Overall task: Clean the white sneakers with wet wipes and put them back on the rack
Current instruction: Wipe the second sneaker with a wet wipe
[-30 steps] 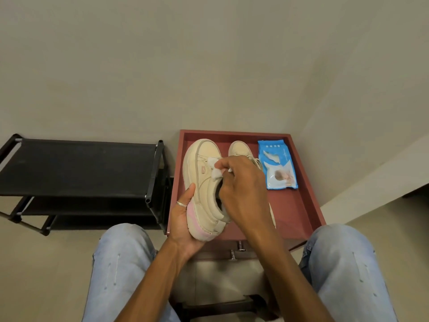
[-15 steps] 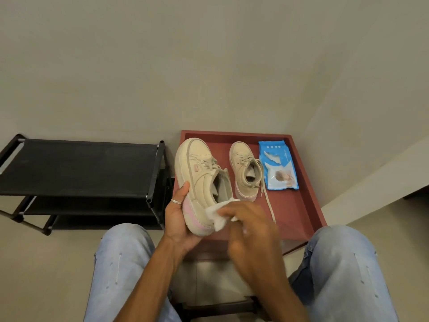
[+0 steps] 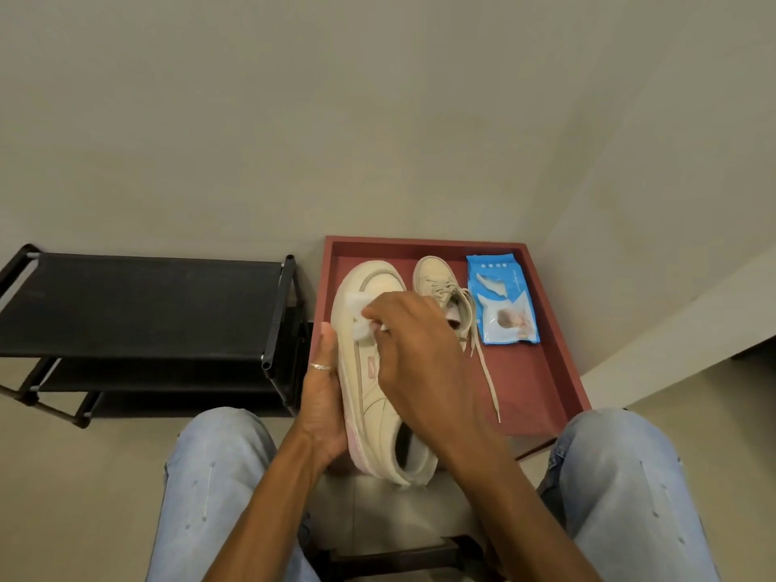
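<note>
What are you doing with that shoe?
A seated person is cleaning a white sneaker. The left hand holds it by the sole, and the right hand pinches a wet wipe against its side near the toe. The second sneaker sits in the red tray next to the blue wet wipes pack. The black shoe rack on the left has no shoes on its top shelf.

Clothing: light blue denim jeans (image 3: 630, 489), faded paler over both knees. Short white stitch marks run in thin vertical dashes down each leg. Left hand (image 3: 323, 396): one narrow ring (image 3: 321, 366), pale metal with a textured face, on one finger. Both forearms bare to the frame edge.
</note>
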Demonstrator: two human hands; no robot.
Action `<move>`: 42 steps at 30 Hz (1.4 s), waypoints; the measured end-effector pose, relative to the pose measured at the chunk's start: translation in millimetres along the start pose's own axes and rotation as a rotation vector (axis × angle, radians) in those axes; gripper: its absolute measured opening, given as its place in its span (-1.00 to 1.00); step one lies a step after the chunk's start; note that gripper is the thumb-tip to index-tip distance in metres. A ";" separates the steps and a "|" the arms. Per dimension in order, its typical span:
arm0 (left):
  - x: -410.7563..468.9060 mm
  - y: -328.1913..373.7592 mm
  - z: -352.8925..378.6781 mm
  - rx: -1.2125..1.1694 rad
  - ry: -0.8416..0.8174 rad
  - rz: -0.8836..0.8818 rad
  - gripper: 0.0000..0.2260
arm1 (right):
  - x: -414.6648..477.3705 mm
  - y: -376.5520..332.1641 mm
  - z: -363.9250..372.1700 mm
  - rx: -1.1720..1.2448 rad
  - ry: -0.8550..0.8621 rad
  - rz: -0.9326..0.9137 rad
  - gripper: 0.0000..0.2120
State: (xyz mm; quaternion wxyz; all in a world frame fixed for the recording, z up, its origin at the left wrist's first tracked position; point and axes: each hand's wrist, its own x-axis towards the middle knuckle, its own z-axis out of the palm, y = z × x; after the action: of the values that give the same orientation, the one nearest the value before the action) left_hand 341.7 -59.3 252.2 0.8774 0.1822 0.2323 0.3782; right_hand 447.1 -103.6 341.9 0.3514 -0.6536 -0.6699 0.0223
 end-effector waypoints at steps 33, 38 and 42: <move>6.5 1.5 -2.2 0.242 0.085 -0.031 -0.32 | 41.8 44.6 3.6 -0.095 0.007 -0.164 -0.48; 6.1 5.5 -3.6 0.231 0.109 -0.029 -0.25 | 14.9 41.8 10.2 0.274 0.007 0.413 -0.52; 4.3 7.2 1.6 0.247 0.092 -0.034 -0.24 | 8.6 41.0 15.2 0.472 0.034 0.674 -0.62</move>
State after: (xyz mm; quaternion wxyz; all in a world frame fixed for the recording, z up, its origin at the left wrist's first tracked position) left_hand 341.0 -51.6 255.9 0.8431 0.2672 0.3200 0.3397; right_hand 475.6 -83.5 314.2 0.4758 -0.7382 -0.3890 0.2781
